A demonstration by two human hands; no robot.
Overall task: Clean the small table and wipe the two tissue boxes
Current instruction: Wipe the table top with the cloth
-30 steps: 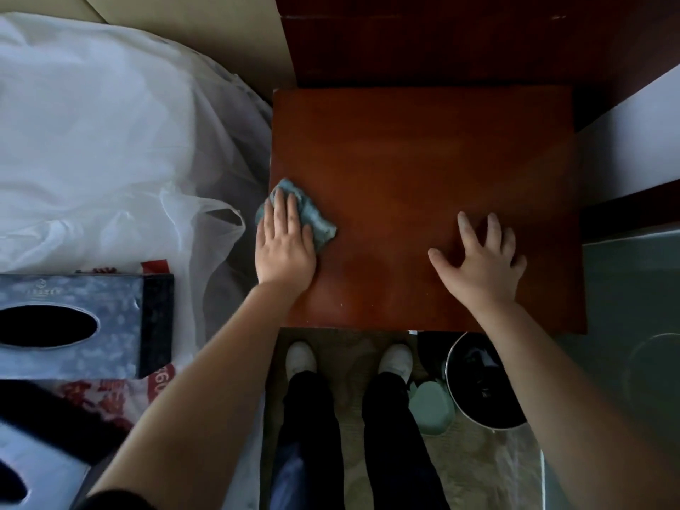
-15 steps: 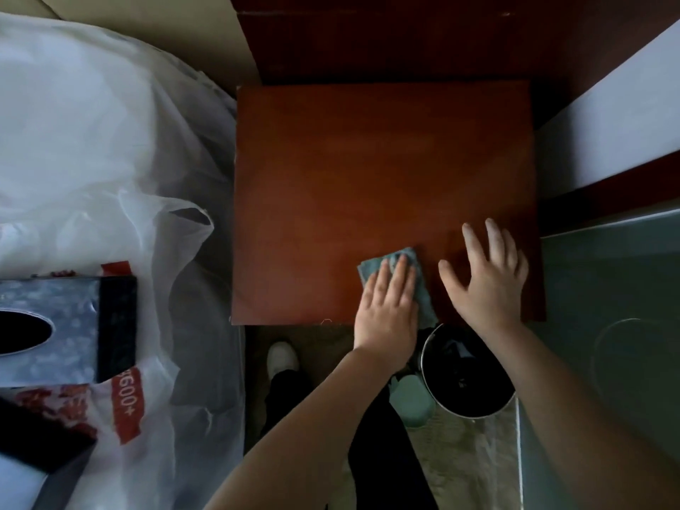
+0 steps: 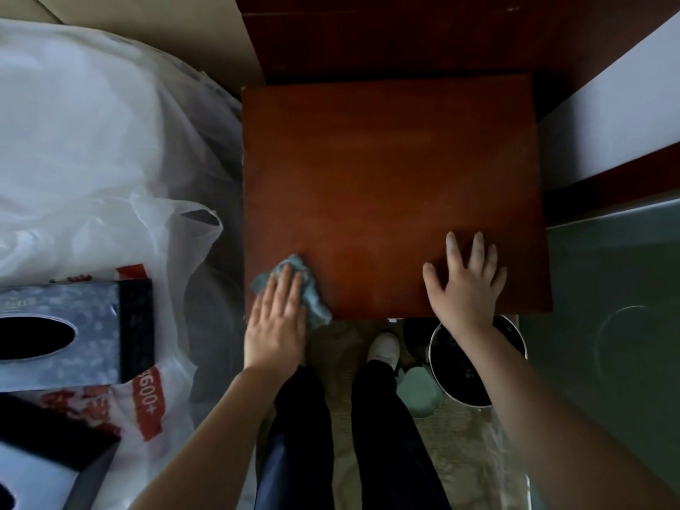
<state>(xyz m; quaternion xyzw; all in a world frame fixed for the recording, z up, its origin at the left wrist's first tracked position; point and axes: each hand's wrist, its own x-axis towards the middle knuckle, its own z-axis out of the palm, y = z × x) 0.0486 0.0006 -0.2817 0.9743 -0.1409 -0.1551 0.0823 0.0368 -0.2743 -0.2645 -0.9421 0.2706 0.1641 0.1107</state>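
Small red-brown wooden surface (image 3: 386,171) in a dim corner, white bedding (image 3: 73,115) at 9 o'clock, lined waste bin (image 3: 474,373) on the floor at 5 o'clock. Blue-green cloth (image 3: 314,307) now at the surface's 7 o'clock corner, swept there along the near edge from beside the other hand at 5 o'clock half a second ago, and from the 9 o'clock edge half a second before that. Likely the closing strokes of the tabletop wipe, with the near edge covered end to end. Left grip (image 3: 276,322) flat on the cloth, fingers straight and together, pressing rather than clutching, heel of the hand hanging past the edge. Right grip (image 3: 465,285) spread wide, holding nothing, palm down at 5 o'clock as a brace, shifted little over the last second. Grey patterned tissue box (image 3: 66,325) off the surface, on a plastic bag (image 3: 173,230) at 8 o'clock of the frame, not yet wiped by the look of it. Possibly a second box (image 3: 33,476) at the frame's 7 o'clock corner, mostly cut off.
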